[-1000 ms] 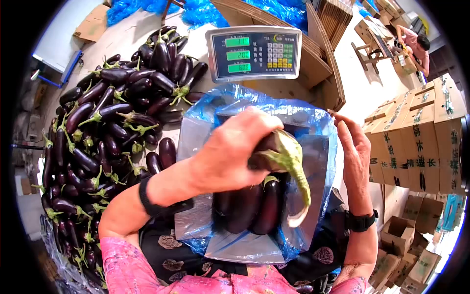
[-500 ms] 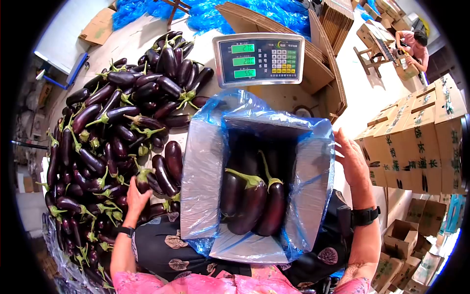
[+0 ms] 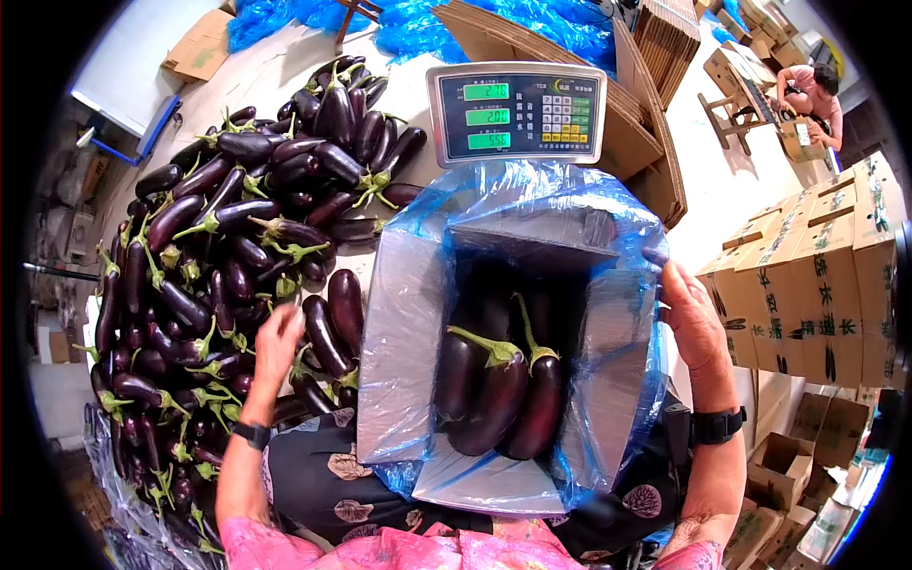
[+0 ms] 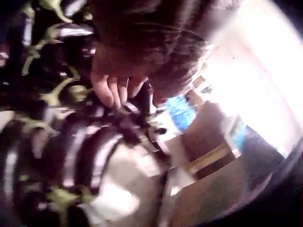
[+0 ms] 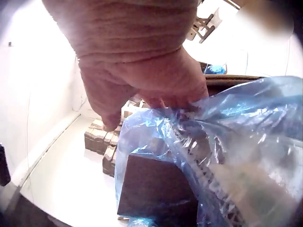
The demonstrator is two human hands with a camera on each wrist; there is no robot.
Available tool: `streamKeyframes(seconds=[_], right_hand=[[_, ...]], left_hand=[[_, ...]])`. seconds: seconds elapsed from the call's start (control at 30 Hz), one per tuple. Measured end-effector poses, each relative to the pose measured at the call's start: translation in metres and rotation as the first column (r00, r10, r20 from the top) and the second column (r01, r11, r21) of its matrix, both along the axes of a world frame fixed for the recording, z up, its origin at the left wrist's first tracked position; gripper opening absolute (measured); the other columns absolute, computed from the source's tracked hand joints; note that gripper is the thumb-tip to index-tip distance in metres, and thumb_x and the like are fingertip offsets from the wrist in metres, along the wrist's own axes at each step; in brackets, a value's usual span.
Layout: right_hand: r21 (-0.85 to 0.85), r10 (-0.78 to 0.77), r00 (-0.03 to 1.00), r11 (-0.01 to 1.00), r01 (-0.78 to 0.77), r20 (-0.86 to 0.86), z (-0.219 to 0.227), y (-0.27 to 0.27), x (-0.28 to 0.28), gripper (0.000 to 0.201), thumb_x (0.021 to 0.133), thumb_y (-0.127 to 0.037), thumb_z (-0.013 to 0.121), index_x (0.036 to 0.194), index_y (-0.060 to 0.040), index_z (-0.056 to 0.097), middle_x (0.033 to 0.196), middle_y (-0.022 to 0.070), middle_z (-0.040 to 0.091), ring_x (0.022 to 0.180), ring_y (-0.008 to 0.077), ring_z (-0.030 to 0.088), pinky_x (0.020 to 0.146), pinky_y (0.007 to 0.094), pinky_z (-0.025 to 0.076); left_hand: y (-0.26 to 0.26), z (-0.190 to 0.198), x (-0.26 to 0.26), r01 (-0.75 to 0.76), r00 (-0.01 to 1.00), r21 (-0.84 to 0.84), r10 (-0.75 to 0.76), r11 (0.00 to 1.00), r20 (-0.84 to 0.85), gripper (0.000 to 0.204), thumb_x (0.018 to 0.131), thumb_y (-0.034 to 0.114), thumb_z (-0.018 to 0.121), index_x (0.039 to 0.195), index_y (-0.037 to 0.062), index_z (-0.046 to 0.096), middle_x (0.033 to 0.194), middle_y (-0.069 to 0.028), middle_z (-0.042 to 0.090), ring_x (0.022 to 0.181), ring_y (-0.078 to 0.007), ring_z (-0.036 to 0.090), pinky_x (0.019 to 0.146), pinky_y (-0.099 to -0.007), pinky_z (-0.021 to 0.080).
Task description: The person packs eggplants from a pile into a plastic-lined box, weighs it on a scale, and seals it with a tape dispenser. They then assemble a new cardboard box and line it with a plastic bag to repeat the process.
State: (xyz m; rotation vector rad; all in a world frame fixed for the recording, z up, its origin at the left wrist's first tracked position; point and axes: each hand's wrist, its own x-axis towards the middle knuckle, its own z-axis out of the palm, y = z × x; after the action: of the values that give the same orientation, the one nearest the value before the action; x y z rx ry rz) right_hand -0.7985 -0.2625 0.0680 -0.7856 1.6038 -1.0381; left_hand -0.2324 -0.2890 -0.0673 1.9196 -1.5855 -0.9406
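Note:
My left hand (image 3: 278, 342) hangs over the eggplant pile (image 3: 228, 220) with loosely bent fingers and nothing in it. In the left wrist view its fingers (image 4: 113, 90) point down at blurred eggplants. An eggplant (image 3: 310, 388) with a green cap lies just beside that hand. In front of me stands a box lined with blue plastic (image 3: 404, 351), flaps folded out, with several eggplants (image 3: 487, 404) inside. At the box's right edge my right hand (image 3: 695, 323) touches the plastic liner (image 5: 151, 127) with extended fingers; the liner partly hides the fingertips in the right wrist view.
A scale display (image 3: 518, 114) with green readouts stands behind the box. Flat cardboard (image 3: 655, 171) leans beyond it. Stacked cartons (image 3: 807, 275) stand at the right, with open boxes (image 3: 784, 461) below. A person (image 3: 812, 100) sits far right. Blue plastic (image 3: 494, 33) lies at the back.
The left hand carried an eggplant from over the box to the pile and has let it go there. The display reading has dropped. The right hand has stayed at the box edge.

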Motion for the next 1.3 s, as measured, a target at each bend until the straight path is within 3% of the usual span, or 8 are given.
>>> streamKeyframes(seconds=[0.3, 0.67, 0.83, 0.87, 0.9, 1.03, 1.1, 1.3], right_hand=[[-0.312, -0.059, 0.935, 0.948, -0.057, -0.349, 0.0, -0.001, 0.004, 0.024, 0.098, -0.024, 0.063, 0.109, -0.0049, 0.072, 0.092, -0.0007, 0.07, 0.083, 0.0059, 0.06, 0.074, 0.022, 0.046], [-0.227, 0.188, 0.976, 0.951, -0.209, -0.112, 0.026, 0.014, 0.043, 0.013, 0.096, -0.016, 0.063, 0.103, -0.0053, 0.062, 0.09, -0.0027, 0.058, 0.082, 0.0044, 0.053, 0.074, 0.0179, 0.042], [0.067, 0.795, 0.274, 0.365, -0.929, -0.541, 0.001, 0.081, 0.1, 0.008, 0.08, -0.008, 0.07, 0.085, -0.0034, 0.065, 0.081, 0.0157, 0.067, 0.074, 0.0333, 0.066, 0.065, 0.0413, 0.054], [0.461, 0.891, -0.198, 0.013, -0.888, -0.408, 0.007, 0.089, 0.113, 0.01, 0.082, -0.012, 0.07, 0.086, -0.0037, 0.067, 0.08, 0.0177, 0.067, 0.078, 0.0358, 0.067, 0.068, 0.0447, 0.054], [0.502, 0.926, -0.181, 0.01, -0.865, -0.331, 0.023, 0.1, 0.117, 0.011, 0.085, -0.014, 0.068, 0.087, -0.0027, 0.066, 0.083, 0.0181, 0.067, 0.081, 0.036, 0.067, 0.07, 0.0464, 0.053], [-0.138, 0.667, 0.557, 0.572, -0.808, -0.496, 0.057, 0.107, 0.108, 0.014, 0.085, -0.009, 0.07, 0.095, -0.0007, 0.065, 0.09, 0.0159, 0.065, 0.081, 0.0328, 0.066, 0.068, 0.0394, 0.052], [-0.045, 0.515, 0.629, 0.752, -0.657, -0.583, 0.08, 0.103, 0.103, 0.022, 0.083, -0.007, 0.073, 0.103, -0.0016, 0.064, 0.094, 0.0131, 0.063, 0.08, 0.028, 0.063, 0.069, 0.0349, 0.05], [0.138, 0.337, 0.221, 0.778, -0.613, -0.915, 0.04, 0.122, 0.087, 0.06, 0.081, -0.02, 0.077, 0.131, -0.0004, 0.052, 0.132, 0.0237, 0.05, 0.115, 0.0433, 0.053, 0.093, 0.0449, 0.049]], left_hand=[[-0.14, 0.107, -0.204, 0.649, 0.755, 0.075, -0.628, 0.757, -0.188, 0.045, 0.094, 0.034, 0.06, 0.124, 0.001, 0.063, 0.115, -0.0079, 0.065, 0.107, -0.0132, 0.055, 0.092, -0.0287, 0.044], [-0.093, 0.164, -0.202, 0.641, 0.675, -0.264, -0.693, 0.721, -0.253, 0.016, 0.09, 0.015, 0.064, 0.099, 0.002, 0.068, 0.083, -0.0008, 0.064, 0.079, -0.0109, 0.059, 0.073, -0.0285, 0.049], [0.019, 0.168, -0.178, 0.988, -0.145, 0.085, -0.942, -0.125, 0.303, 0.007, 0.078, 0.009, 0.064, 0.083, 0.0051, 0.065, 0.08, -0.0101, 0.062, 0.078, -0.0323, 0.062, 0.069, -0.0424, 0.051], [0.038, 0.171, -0.168, 0.979, -0.175, 0.158, -0.934, -0.131, 0.312, 0.006, 0.076, 0.011, 0.064, 0.081, 0.0071, 0.064, 0.08, -0.0089, 0.059, 0.08, -0.031, 0.06, 0.071, -0.041, 0.049], [0.048, 0.174, -0.159, 0.964, -0.202, 0.233, -0.927, -0.131, 0.315, 0.005, 0.075, 0.012, 0.064, 0.079, 0.0092, 0.063, 0.081, -0.0078, 0.057, 0.081, -0.0298, 0.058, 0.074, -0.0396, 0.048], [0.009, 0.197, -0.16, 0.913, 0.397, -0.173, -0.904, 0.37, 0.158, 0.029, 0.081, 0.016, 0.071, 0.106, 0.0032, 0.065, 0.102, -0.0107, 0.064, 0.099, -0.0316, 0.063, 0.081, -0.0413, 0.054], [-0.012, 0.204, -0.172, 0.613, 0.768, -0.211, -0.637, 0.761, -0.066, 0.058, 0.081, 0.032, 0.073, 0.126, 0.0005, 0.055, 0.12, -0.0187, 0.061, 0.111, -0.034, 0.061, 0.094, -0.0404, 0.05], [-0.085, 0.1, -0.176, 0.398, 0.917, -0.106, -0.399, 0.911, 0.012, 0.069, 0.08, 0.033, 0.076, 0.136, 0.0005, 0.051, 0.128, -0.0216, 0.06, 0.114, -0.0294, 0.06, 0.099, -0.039, 0.046]])
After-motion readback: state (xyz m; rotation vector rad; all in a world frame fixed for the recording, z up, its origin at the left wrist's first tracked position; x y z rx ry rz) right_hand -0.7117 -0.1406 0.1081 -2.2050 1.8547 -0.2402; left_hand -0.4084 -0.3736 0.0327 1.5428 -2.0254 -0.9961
